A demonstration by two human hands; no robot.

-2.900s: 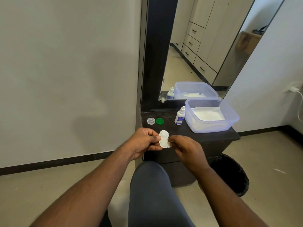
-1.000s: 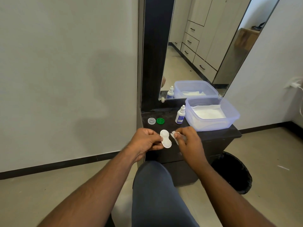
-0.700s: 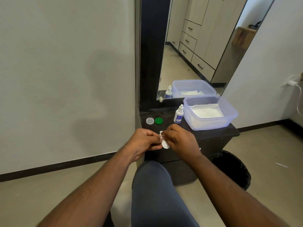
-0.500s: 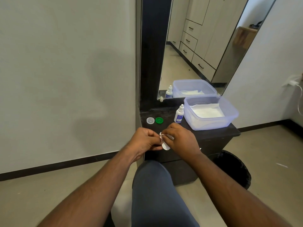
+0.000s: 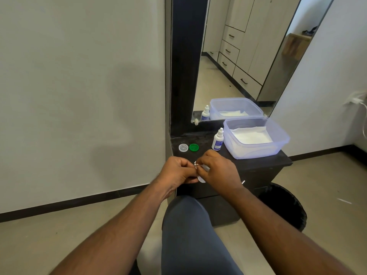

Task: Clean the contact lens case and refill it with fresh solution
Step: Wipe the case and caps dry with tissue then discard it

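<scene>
The left hand (image 5: 175, 171) pinches the white lens case (image 5: 201, 178) above the desk (image 5: 258, 165) edge, and the right hand (image 5: 216, 171) fingers press a small tissue (image 5: 196, 165) into it. A loose pinch could drop the case into the bin (image 5: 286, 207).

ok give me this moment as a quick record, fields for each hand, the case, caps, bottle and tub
left hand: grips the lens case
right hand: pinches a tissue scrap against the case
lens case: white, mostly hidden between the hands
caps: clear cap and green cap, on the counter
bottle: upright, capped, beside the tub
tub: open, white tissue inside
</scene>
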